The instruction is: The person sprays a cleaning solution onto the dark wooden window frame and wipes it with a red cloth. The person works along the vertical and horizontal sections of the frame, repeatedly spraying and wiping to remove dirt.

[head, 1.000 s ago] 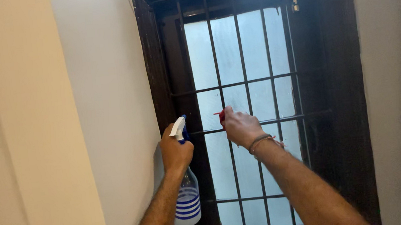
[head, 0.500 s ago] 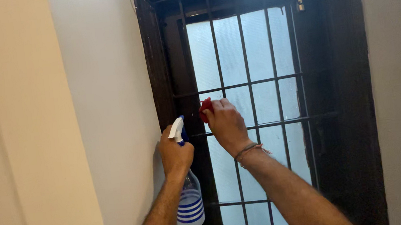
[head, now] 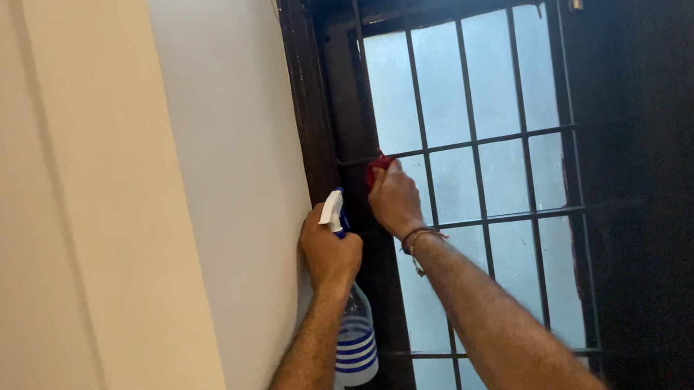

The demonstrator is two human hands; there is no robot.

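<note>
We see wiping step in hand. Left hand point(head: 329, 254) wrapped around neck of spray bottle point(head: 355, 342) (clear, blue-striped, white trigger up), held beside pale wall point(head: 242, 189). Right hand point(head: 396, 201) closed on red cloth point(head: 377, 166), pressed at grille point(head: 474, 146) near dark frame point(head: 319, 137), frosted glass point(head: 439, 89) behind. We judge next move needs cloth worked between bars.
</note>
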